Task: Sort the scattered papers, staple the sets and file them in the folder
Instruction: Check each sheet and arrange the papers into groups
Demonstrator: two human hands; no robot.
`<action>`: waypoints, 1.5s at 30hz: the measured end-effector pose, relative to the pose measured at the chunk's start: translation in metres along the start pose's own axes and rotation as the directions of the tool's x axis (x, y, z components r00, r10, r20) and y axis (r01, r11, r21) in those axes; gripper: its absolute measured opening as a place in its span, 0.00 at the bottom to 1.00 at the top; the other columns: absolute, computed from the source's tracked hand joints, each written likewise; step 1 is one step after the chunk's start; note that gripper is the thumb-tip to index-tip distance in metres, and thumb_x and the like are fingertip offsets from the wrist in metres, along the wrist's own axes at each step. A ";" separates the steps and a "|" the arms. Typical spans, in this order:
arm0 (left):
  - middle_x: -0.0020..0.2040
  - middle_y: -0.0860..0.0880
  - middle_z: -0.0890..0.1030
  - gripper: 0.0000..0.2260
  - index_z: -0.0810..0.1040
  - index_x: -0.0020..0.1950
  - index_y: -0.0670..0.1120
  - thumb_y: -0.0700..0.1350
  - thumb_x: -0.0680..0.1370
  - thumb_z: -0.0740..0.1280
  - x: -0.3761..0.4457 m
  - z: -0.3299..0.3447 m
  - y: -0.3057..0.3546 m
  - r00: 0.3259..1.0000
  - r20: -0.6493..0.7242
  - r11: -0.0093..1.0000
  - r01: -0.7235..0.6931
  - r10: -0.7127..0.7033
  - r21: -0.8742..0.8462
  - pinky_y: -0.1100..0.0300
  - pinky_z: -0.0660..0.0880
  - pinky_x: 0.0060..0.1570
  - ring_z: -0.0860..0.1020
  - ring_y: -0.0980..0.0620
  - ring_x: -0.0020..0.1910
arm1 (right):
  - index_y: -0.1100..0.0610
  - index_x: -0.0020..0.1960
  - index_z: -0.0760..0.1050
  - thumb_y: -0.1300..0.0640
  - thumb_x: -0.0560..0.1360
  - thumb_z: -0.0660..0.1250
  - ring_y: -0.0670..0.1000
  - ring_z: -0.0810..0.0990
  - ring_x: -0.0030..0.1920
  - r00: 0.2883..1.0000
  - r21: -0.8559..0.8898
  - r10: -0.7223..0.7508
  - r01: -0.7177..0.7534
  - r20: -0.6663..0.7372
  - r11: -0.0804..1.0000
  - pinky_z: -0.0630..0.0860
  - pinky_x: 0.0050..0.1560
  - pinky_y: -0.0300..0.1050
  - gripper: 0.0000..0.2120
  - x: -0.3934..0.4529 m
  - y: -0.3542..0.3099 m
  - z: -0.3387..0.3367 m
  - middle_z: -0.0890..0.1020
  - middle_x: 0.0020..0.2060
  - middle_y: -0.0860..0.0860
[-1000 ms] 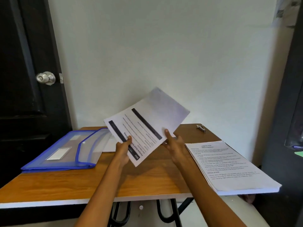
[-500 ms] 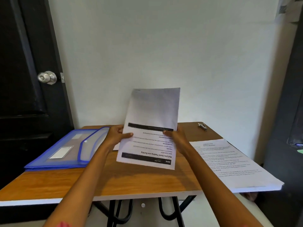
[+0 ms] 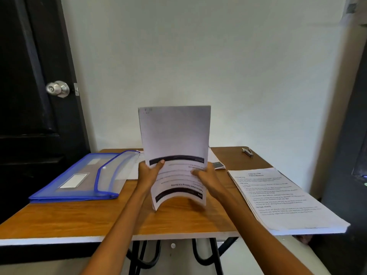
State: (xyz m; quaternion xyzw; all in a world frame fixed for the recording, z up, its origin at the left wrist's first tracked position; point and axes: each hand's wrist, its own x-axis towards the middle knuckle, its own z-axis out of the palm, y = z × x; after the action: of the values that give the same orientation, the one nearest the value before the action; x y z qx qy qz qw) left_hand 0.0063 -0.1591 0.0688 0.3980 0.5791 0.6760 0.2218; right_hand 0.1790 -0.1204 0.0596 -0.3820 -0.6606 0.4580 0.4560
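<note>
Now: a paper set is being squared upright on the table

Now a set of papers [image 3: 174,147] is being held upright between both hands, with its long axis standing nearly vertical and its lower edge bending just above the table [image 3: 59,217]. The left edge is being gripped by the left hand [image 3: 150,173], with the thumb lying on the printed face, and the right edge is being gripped by the right hand [image 3: 206,175]; so both hands are grasping the set, one at each side. Probably the sheets are being tapped level before stapling. The stapler [image 3: 247,152] is lying at the far right corner, nearer to the right hand, well apart from the set. The blue folder [image 3: 79,177] is lying open-flapped at the left, nearer to the left hand. A thick paper stack [image 3: 282,201] is resting at the right and is hanging over the table edge.
</note>
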 end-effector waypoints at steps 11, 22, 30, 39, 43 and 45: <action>0.55 0.40 0.79 0.17 0.73 0.62 0.41 0.44 0.75 0.68 0.003 -0.017 -0.013 0.965 0.214 0.984 0.125 -0.150 0.126 0.56 0.77 0.44 0.78 0.42 0.51 | 0.54 0.50 0.72 0.64 0.75 0.66 0.55 0.84 0.45 0.991 0.146 0.136 -0.135 0.005 0.980 0.82 0.43 0.49 0.08 0.006 0.008 -0.013 0.82 0.50 0.58; 0.47 0.42 0.81 0.03 0.74 0.51 0.47 0.42 0.77 0.65 -0.037 0.039 -0.020 0.840 0.323 0.695 0.543 -0.437 -0.472 0.48 0.76 0.43 0.79 0.43 0.45 | 0.62 0.56 0.71 0.68 0.74 0.65 0.59 0.83 0.46 0.937 0.599 0.347 -0.259 -0.035 0.758 0.82 0.41 0.53 0.11 0.007 0.031 0.009 0.81 0.52 0.61; 0.55 0.35 0.79 0.12 0.73 0.60 0.37 0.38 0.78 0.64 -0.011 0.018 -0.009 0.936 0.139 0.922 0.345 -0.323 -0.178 0.50 0.75 0.46 0.78 0.42 0.46 | 0.68 0.55 0.76 0.69 0.71 0.69 0.58 0.82 0.46 0.957 0.595 0.246 -0.110 -0.153 0.797 0.80 0.50 0.52 0.13 0.007 0.018 -0.059 0.82 0.49 0.63; 0.58 0.34 0.78 0.15 0.72 0.63 0.35 0.39 0.78 0.64 -0.003 -0.022 0.013 0.987 0.157 0.997 0.026 -0.036 0.070 0.54 0.74 0.48 0.78 0.38 0.54 | 0.59 0.53 0.76 0.64 0.71 0.72 0.54 0.80 0.47 0.981 -0.049 0.179 -0.183 -0.075 0.982 0.79 0.45 0.41 0.12 0.007 0.012 -0.092 0.81 0.50 0.56; 0.57 0.41 0.78 0.16 0.72 0.65 0.37 0.40 0.78 0.65 -0.001 -0.013 0.029 0.983 0.185 0.999 -0.010 0.004 0.034 0.53 0.75 0.51 0.78 0.43 0.53 | 0.64 0.57 0.76 0.63 0.71 0.71 0.54 0.78 0.47 0.960 -0.063 0.068 -0.089 -0.271 0.994 0.74 0.48 0.45 0.16 0.016 0.000 -0.076 0.80 0.51 0.58; 0.56 0.41 0.78 0.16 0.72 0.65 0.38 0.40 0.78 0.65 0.000 -0.013 0.026 0.986 0.165 1.000 -0.004 0.003 0.005 0.54 0.75 0.49 0.78 0.44 0.53 | 0.64 0.59 0.75 0.63 0.72 0.70 0.53 0.76 0.47 0.945 -0.017 0.061 -0.070 -0.322 0.997 0.73 0.48 0.45 0.16 0.015 -0.002 -0.073 0.79 0.50 0.56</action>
State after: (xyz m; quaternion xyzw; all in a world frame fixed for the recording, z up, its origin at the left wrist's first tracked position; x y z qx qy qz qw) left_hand -0.0001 -0.1726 0.0935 0.4543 0.5599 0.6395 0.2668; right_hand 0.2437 -0.0883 0.0772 -0.4797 -0.5711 0.3951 0.5363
